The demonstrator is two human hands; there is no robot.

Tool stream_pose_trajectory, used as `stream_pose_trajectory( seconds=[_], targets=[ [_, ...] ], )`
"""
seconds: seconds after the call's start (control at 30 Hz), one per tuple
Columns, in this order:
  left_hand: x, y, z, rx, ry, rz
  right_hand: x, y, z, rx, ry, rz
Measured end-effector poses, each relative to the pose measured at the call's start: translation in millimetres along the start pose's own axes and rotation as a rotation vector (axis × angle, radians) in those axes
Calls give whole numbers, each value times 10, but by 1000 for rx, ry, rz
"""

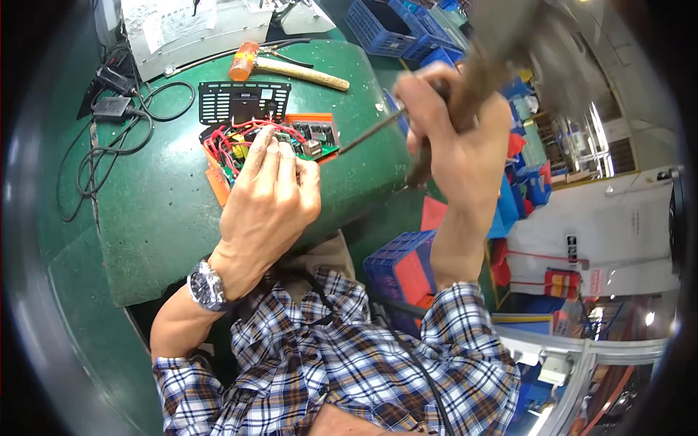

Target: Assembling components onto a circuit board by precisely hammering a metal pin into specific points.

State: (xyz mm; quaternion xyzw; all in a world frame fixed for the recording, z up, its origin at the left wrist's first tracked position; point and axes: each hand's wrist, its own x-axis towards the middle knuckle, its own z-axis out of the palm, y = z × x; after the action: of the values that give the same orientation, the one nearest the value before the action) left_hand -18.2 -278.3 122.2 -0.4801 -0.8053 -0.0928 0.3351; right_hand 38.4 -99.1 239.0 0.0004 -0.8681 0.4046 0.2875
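We see a green workbench (pixel 160 218) and, at eleven o'clock of the view, a pale box (pixel 178 40). Blue crates (pixel 378 29) sit at twelve to one, beyond the bench edge. A blurred brown shape (pixel 509 58) at one o'clock blocks part of our right hand (pixel 445 138), curled around a thin-shafted tool (pixel 374 131). The orange-cased circuit unit (pixel 320 134) lies at eleven, partly covered by our left hand (pixel 270 187), its fingers close together at red wires (pixel 247 125); we cannot tell whether they grip. A mallet (pixel 291 69) lies at eleven, a black cable (pixel 149 142) at ten.
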Motion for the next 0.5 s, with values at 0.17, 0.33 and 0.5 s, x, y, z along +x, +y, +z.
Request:
stream_pose_trajectory(
  seconds=[0.17, 0.33, 0.5],
  targets=[
    [-113, 114, -25, -79, -23, 9, 504, 184, 409, -220, -166, -114],
    [-46, -94, 10, -218, 24, -63, 7, 291, 38, -103, 47, -15],
    [29, -319, -268, -263, 26, -56, -496, -101, -296, 458, 491, 78]
  ],
)
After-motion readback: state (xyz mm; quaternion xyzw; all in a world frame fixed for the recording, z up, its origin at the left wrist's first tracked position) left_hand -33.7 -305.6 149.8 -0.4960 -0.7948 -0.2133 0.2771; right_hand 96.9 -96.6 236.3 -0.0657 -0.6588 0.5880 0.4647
